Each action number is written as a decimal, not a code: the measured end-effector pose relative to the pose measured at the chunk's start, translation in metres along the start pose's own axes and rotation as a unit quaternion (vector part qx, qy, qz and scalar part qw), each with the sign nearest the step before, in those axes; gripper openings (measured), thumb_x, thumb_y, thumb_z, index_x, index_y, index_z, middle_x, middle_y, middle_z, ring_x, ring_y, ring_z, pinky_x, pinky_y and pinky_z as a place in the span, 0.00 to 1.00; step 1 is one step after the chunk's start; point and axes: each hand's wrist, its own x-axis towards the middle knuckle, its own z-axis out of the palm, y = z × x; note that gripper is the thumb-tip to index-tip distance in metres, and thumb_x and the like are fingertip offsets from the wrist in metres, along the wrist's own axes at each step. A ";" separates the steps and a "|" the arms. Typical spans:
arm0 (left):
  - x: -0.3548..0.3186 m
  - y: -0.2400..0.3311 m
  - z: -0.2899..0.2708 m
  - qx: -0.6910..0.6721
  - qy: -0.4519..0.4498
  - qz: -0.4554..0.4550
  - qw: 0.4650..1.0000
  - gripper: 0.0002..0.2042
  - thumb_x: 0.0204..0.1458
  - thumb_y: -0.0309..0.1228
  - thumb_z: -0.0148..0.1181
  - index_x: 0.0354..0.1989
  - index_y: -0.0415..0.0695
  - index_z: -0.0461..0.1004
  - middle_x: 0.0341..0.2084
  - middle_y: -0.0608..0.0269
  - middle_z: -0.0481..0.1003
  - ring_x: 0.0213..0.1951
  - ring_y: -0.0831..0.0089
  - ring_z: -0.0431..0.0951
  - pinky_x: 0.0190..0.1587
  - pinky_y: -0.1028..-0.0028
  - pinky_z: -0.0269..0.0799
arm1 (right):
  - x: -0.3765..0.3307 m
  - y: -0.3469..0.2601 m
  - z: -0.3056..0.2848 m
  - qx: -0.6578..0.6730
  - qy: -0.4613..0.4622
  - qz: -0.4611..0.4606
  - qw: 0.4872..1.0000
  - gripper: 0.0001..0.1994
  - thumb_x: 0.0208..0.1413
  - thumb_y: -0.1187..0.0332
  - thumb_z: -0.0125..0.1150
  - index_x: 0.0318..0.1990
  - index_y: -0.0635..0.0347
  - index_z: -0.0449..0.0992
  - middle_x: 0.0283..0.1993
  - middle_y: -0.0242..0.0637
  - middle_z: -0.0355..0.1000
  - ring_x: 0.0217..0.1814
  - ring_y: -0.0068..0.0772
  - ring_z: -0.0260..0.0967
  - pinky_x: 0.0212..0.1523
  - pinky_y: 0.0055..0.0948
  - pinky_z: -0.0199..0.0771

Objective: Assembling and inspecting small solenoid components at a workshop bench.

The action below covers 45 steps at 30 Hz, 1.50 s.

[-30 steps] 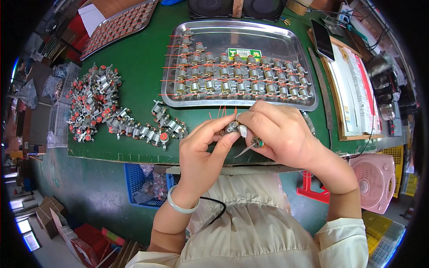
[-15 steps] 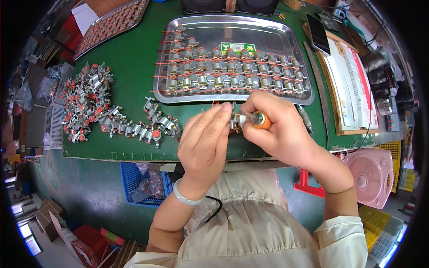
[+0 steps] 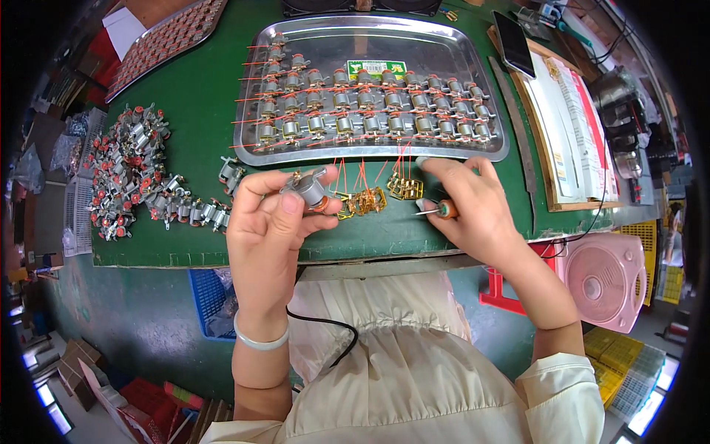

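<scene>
Screwdriver (image 3: 447,209) now away from component (image 3: 308,189).

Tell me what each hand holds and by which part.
Left hand: a metal component, by its cylindrical body. Right hand: a thin-shafted tool, by its handle.

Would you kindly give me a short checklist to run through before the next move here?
1. Left hand holding a metal component: ok.
2. Right hand holding the screwdriver: ok.
3. Screwdriver's tip apart from the metal component: ok.
4. Brass parts with red wires on the green table, between the hands: ok.
5. Right hand off the nearest brass parts: cannot tell, very close.
6. Metal component's inside properly seated: cannot tell, hidden.
</scene>
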 end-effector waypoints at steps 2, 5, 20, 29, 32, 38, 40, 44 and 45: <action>-0.001 0.000 0.003 0.015 0.018 -0.001 1.000 0.09 0.54 0.24 0.47 0.42 0.37 0.61 0.37 0.44 0.71 0.34 0.64 0.77 0.35 0.72 0.76 | -0.005 0.003 0.008 -0.034 -0.014 -0.008 0.999 0.23 0.38 0.77 0.59 0.46 0.58 0.63 0.34 0.36 0.70 0.32 0.36 0.68 0.41 0.34 0.58; -0.004 -0.005 0.004 0.061 0.027 0.010 0.998 0.08 0.53 0.22 0.48 0.40 0.36 0.64 0.36 0.48 0.72 0.34 0.64 0.77 0.35 0.72 0.76 | -0.002 0.002 0.001 0.004 0.021 -0.003 1.000 0.23 0.38 0.77 0.59 0.46 0.58 0.63 0.34 0.35 0.71 0.29 0.37 0.67 0.41 0.33 0.57; 0.002 -0.014 0.035 0.075 -0.050 -0.098 0.991 0.08 0.50 0.21 0.53 0.37 0.34 0.66 0.31 0.56 0.73 0.31 0.70 0.77 0.31 0.79 0.76 | 0.024 -0.025 -0.019 0.576 -0.070 0.309 0.753 0.22 0.45 0.73 0.59 0.50 0.64 0.61 0.34 0.30 0.70 0.23 0.10 0.61 0.14 0.11 0.54; 0.004 -0.015 0.036 0.057 -0.012 -0.078 0.995 0.08 0.49 0.21 0.54 0.37 0.34 0.66 0.31 0.55 0.73 0.30 0.68 0.77 0.31 0.78 0.76 | 0.023 -0.032 -0.012 0.610 -0.040 0.332 0.718 0.22 0.47 0.71 0.60 0.50 0.63 0.61 0.34 0.32 0.72 0.22 0.08 0.61 0.12 0.09 0.51; 0.005 -0.014 0.036 0.067 -0.018 -0.072 0.995 0.08 0.50 0.23 0.53 0.37 0.34 0.66 0.30 0.54 0.73 0.29 0.67 0.77 0.30 0.76 0.78 | 0.023 -0.032 -0.012 0.601 -0.040 0.324 0.729 0.21 0.47 0.71 0.60 0.48 0.63 0.61 0.34 0.32 0.72 0.24 0.09 0.63 0.12 0.09 0.52; 0.004 -0.012 0.036 0.064 -0.027 -0.082 0.994 0.08 0.51 0.24 0.52 0.37 0.34 0.66 0.30 0.54 0.73 0.30 0.67 0.77 0.32 0.76 0.77 | 0.022 -0.033 -0.012 0.615 -0.015 0.289 0.734 0.18 0.47 0.74 0.60 0.45 0.63 0.61 0.34 0.34 0.72 0.32 0.15 0.67 0.24 0.13 0.64; 0.005 -0.011 0.036 0.071 -0.027 -0.086 0.993 0.08 0.51 0.24 0.52 0.37 0.34 0.66 0.30 0.54 0.73 0.30 0.67 0.77 0.32 0.75 0.77 | 0.024 -0.033 -0.011 0.622 0.000 0.284 0.730 0.18 0.47 0.75 0.60 0.45 0.64 0.61 0.34 0.34 0.71 0.34 0.17 0.67 0.30 0.15 0.68; 0.005 -0.009 0.037 0.062 -0.022 -0.097 0.993 0.08 0.50 0.23 0.52 0.37 0.34 0.66 0.31 0.54 0.73 0.30 0.67 0.77 0.33 0.75 0.77 | 0.025 -0.035 -0.013 0.614 0.001 0.286 0.735 0.19 0.46 0.77 0.60 0.45 0.66 0.60 0.33 0.35 0.71 0.36 0.19 0.67 0.38 0.18 0.69; 0.004 -0.009 0.037 0.062 -0.021 -0.097 0.993 0.08 0.50 0.23 0.52 0.37 0.34 0.66 0.31 0.54 0.73 0.30 0.67 0.77 0.33 0.75 0.77 | 0.025 -0.035 -0.013 0.605 0.009 0.283 0.744 0.19 0.46 0.77 0.60 0.45 0.66 0.60 0.33 0.35 0.71 0.36 0.18 0.67 0.38 0.18 0.69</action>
